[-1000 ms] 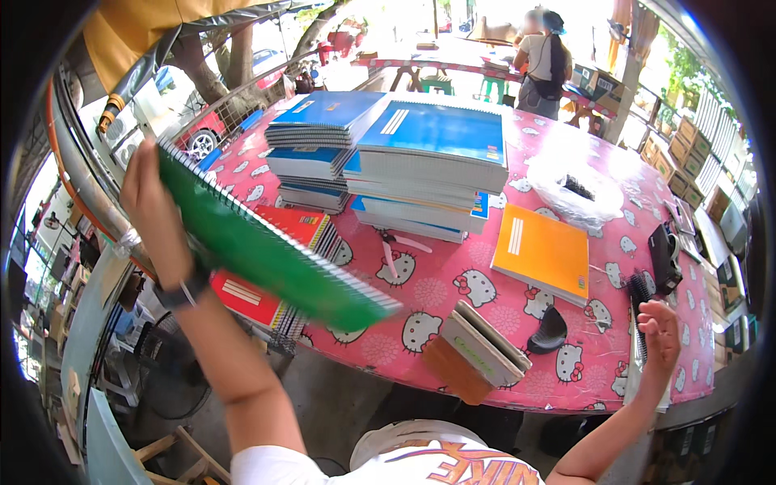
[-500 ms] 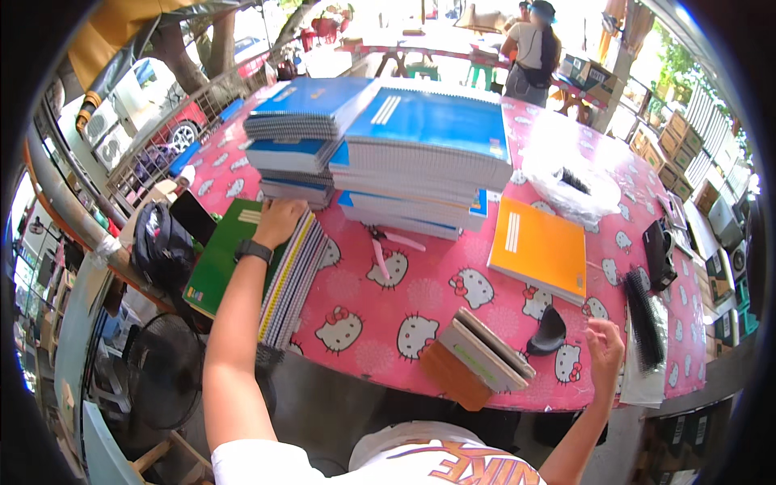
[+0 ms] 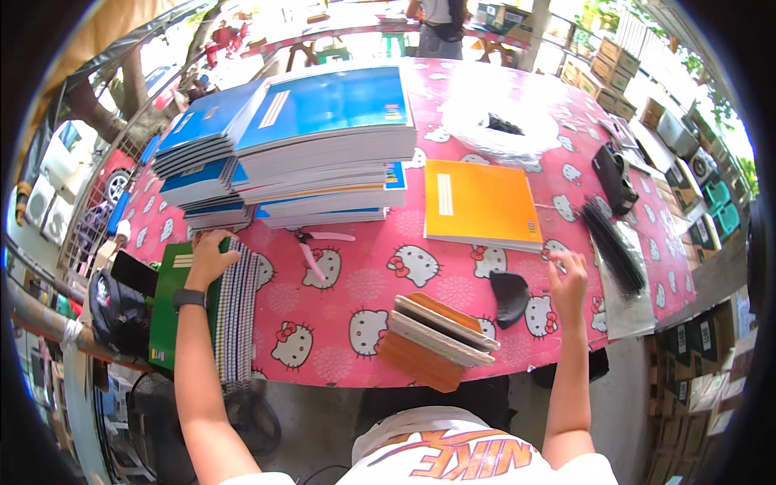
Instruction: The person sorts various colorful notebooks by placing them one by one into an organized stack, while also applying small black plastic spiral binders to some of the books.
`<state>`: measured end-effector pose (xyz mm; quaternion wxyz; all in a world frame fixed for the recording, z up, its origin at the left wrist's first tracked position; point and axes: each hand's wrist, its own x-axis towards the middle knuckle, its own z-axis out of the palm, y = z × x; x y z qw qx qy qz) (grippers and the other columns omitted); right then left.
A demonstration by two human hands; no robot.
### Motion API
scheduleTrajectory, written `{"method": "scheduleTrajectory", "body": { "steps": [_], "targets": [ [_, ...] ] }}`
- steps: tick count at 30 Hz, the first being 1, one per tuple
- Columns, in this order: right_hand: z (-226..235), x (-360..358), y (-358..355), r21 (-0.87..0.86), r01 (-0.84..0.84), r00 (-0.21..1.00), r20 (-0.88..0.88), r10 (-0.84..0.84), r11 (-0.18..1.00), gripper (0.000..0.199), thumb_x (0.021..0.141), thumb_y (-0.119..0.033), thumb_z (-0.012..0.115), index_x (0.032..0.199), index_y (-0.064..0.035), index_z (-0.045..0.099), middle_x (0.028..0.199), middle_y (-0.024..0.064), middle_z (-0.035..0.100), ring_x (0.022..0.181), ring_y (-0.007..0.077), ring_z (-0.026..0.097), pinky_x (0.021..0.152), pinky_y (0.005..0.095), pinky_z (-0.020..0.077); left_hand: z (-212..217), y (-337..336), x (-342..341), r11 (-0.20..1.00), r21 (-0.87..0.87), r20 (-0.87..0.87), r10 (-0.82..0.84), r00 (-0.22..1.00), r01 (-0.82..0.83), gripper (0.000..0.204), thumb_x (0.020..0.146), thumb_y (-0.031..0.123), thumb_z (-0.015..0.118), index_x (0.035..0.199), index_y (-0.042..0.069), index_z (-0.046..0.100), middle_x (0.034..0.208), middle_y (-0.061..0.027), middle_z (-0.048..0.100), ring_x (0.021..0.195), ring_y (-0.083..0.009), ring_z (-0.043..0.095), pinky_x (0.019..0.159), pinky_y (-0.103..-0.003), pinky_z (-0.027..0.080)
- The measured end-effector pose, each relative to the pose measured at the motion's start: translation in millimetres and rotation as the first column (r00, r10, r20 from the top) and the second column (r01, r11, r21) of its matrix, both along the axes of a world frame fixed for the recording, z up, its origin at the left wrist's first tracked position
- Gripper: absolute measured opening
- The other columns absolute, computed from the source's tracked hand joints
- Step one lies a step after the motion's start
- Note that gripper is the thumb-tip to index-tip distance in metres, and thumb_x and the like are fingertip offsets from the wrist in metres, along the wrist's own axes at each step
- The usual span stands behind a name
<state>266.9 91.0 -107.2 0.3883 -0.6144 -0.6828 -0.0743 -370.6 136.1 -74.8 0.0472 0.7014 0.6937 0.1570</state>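
My left hand lies on the far right corner of a stack of green-covered notebooks, its thumb stretched toward the bound edges. Nothing shows in my right hand, which has its fingers loosely bent and apart at the near right corner of an orange notebook. Tall piles of blue spiral notebooks rise beyond the green stack. Pink-handled cutting pliers lie in front of them. A black curved piece rests left of my right wrist.
At the near edge sit brown and grey boards. Black wire-like strands lie on a clear plastic sheet at the right, near a black strapped object. A clear plastic bag is farther back. A person stands beyond the table.
The view has shifted, so the table's things appear farther left. My left hand stays on the green stack. My right hand has come closer to the orange notebook, its fingers raised.
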Motion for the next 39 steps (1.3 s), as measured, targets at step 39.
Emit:
{"method": "scheduleTrajectory", "body": {
  "steps": [39],
  "targets": [
    [-7.5,-137.3,139.7,-0.434,-0.605,0.703,0.103,0.704,0.668,0.014,0.078,-0.009,0.063,0.092,-0.0115,0.064,0.095,0.0096,0.064,0.091,0.0298,0.060,0.080,0.0383,0.0484,1.7,-6.3,18.9,0.994,0.101,0.051,0.047,0.998,-0.051,0.034,0.065,0.025,0.068,0.097,0.013,0.066,0.105,-0.0062,0.064,0.110,-0.0264,0.051,0.107,-0.052,0.017]
  ]
}}
